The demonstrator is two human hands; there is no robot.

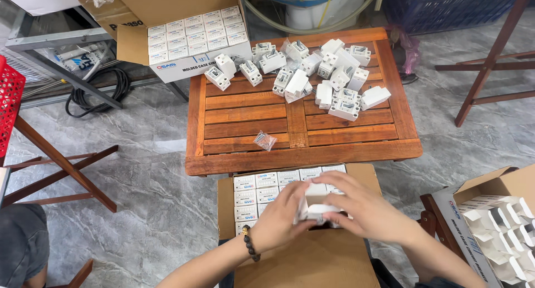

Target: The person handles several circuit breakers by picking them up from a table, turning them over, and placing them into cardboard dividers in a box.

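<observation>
Hands met at six o'clock over the open brown carton [225, 201]; left hand [278, 218] and right hand [359, 210] both clasped a small white cardboard box [316, 205]; likely light, crushable; best gripped by its side walls.

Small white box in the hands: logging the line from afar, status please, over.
Left hand and right hand both closed on the small white box, flap open. Held above the carton of packed boxes. Nothing in the way.
</observation>
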